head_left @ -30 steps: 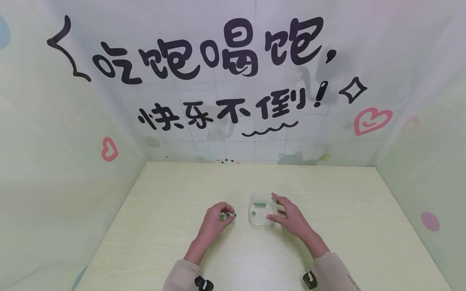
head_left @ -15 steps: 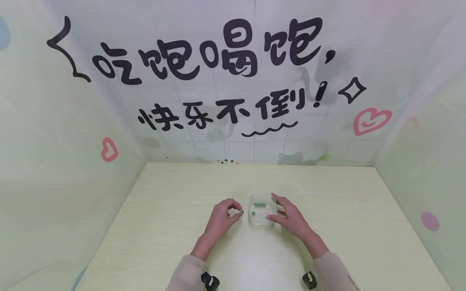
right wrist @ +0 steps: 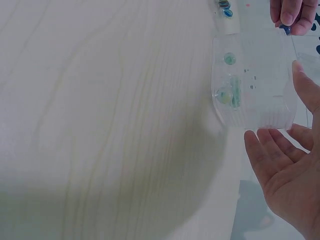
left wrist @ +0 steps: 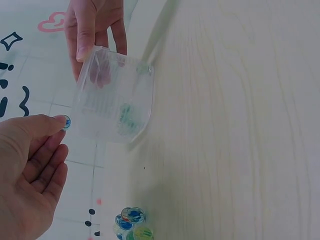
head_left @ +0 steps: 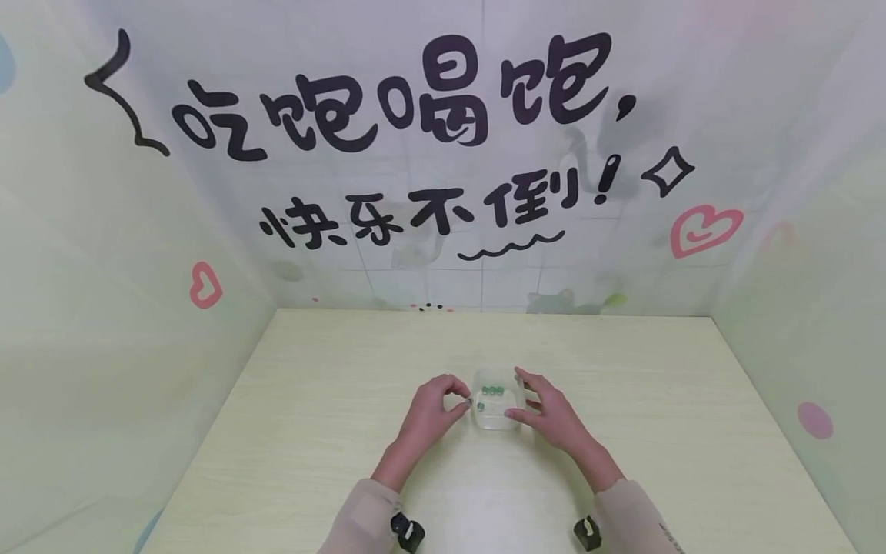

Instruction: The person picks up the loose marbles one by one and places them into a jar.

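Between thumb and fingertip, my left hand [head_left: 429, 412] pinches a blue glass marble [left wrist: 67, 122], just at the left rim of a clear plastic container [head_left: 494, 420]. The container stands on the table, with several green-tinted marbles [right wrist: 229, 59] inside it. My right hand [head_left: 551, 409] holds the container from the right, its thumb on the near side and its fingers on the far side. More loose marbles [left wrist: 133, 216], blue and yellow-green, lie in a cluster on the table, seen in the left wrist view; in the head view my left hand hides them.
The pale wood-grain table [head_left: 346, 346] is enclosed by printed curtains at the back and both sides. The back curtain [head_left: 388, 285] carries large black lettering. A black strap [head_left: 408, 532] hangs at each sleeve.
My left hand has moved right from the loose marbles to the container's rim, carrying one marble. My right hand and the container have stayed in place.
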{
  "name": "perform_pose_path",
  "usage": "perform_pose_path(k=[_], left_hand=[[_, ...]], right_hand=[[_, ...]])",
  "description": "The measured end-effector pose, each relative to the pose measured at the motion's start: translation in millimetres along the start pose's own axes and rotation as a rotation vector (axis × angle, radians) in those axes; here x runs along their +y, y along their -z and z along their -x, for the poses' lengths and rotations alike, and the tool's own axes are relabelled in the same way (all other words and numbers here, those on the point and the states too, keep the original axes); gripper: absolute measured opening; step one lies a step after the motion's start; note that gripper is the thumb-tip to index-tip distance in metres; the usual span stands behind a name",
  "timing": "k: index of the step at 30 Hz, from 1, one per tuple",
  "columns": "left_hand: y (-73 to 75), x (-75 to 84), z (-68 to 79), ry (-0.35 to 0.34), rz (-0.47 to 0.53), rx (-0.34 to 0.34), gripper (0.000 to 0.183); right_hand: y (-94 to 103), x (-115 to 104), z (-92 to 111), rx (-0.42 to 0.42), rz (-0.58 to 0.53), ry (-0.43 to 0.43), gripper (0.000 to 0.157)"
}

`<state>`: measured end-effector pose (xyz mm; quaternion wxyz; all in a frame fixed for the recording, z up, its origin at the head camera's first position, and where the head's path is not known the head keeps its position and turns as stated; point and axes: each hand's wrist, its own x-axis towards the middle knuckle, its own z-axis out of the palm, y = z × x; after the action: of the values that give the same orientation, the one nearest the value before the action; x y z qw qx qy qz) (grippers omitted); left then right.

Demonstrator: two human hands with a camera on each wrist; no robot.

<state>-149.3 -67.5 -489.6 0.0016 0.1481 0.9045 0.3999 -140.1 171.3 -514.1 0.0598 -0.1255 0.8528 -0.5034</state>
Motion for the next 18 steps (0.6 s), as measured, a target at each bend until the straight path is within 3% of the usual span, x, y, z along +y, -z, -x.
perform_pose_path(k=[18], left_hand=[[-6.9,6.0,-4.4,-0.014,-0.008,-0.027,0.013]], right_hand=[[0.1,-0.8,-0.3,0.004,0.020,0.012,0.080]])
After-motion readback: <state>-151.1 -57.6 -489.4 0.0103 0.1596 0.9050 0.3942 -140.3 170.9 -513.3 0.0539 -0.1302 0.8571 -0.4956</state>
